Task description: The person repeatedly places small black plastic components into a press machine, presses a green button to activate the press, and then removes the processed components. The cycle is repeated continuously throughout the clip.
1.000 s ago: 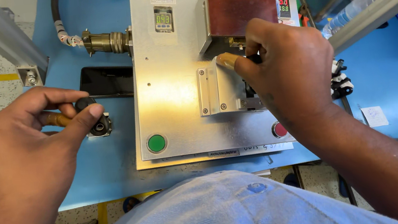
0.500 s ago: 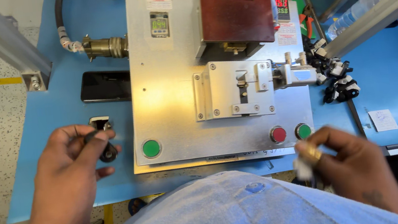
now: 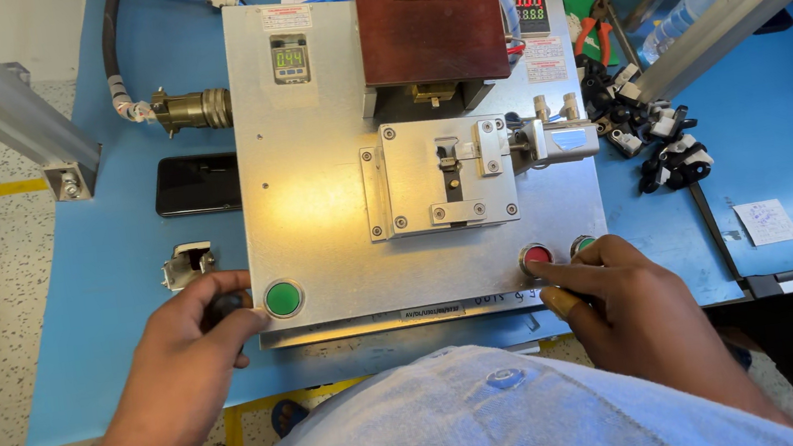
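Note:
A silver metal press fixture (image 3: 325,212) stands on a blue mat. It carries a brown block (image 3: 434,32) at the top and a small clamping plate (image 3: 443,187) in the middle. My left hand (image 3: 182,360) is curled around a small black part (image 3: 222,305) at the fixture's front left corner, its fingertips just beside the large green button (image 3: 283,298). My right hand (image 3: 634,310) rests at the front right edge. Its fingertips touch the plate by the red button (image 3: 536,257), and a smaller green button (image 3: 582,245) is next to them.
A black phone (image 3: 197,184) and a small metal bracket (image 3: 188,265) lie left of the fixture. A brass cable connector (image 3: 191,109) sits behind them. A heap of black-and-white small parts (image 3: 658,135) and a paper slip (image 3: 765,221) lie to the right.
My right hand left the clamping plate, dropped below the table edge, then came up to the red button. My left hand slid right with the black part to the green button.

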